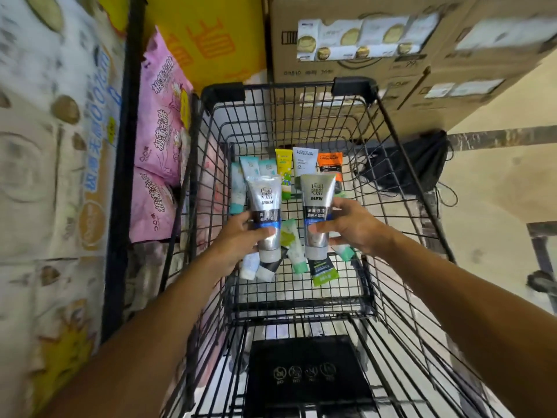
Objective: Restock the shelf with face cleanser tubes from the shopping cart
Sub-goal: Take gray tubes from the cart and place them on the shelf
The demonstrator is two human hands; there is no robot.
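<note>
Both hands hold silver tubes over the shopping cart [401, 152]: the left hand [241, 236] has its grip curled round the lower half of one silver "MEN" tube [265, 206], thumb across the front, and the right hand [352, 227] pinches a second silver tube [318, 203] of the same kind between thumb and fingers. Each tube stands upright with its flat crimped end up and its grey cap down, a dark band with white lettering and a blue stripe across the middle. Largest around them, stacked packs of tissue [51, 176] with blue and orange print fill the left side behind a black shelf post [123, 176], with pink soft packs [159, 146] piled just beside the cart's left wall. Brown cardboard boxes [346, 70] printed with product pictures rise beyond the cart's far end, next to a yellow sign [208, 34], and the floor [488, 206] on the right is pale beige with a dark stripe. A black bag [419, 164] lies on that floor against the cart's right wall. On the black wire basket's bottom lie more tubes: a white tube [304, 159], an orange tube [330, 164] and a yellow tube [284, 170] at the far end, teal tubes [250, 167] to the left, and green and white tubes [294, 251] beneath the hands. A black plastic flap [304, 375] with white icons sits at the near end.
</note>
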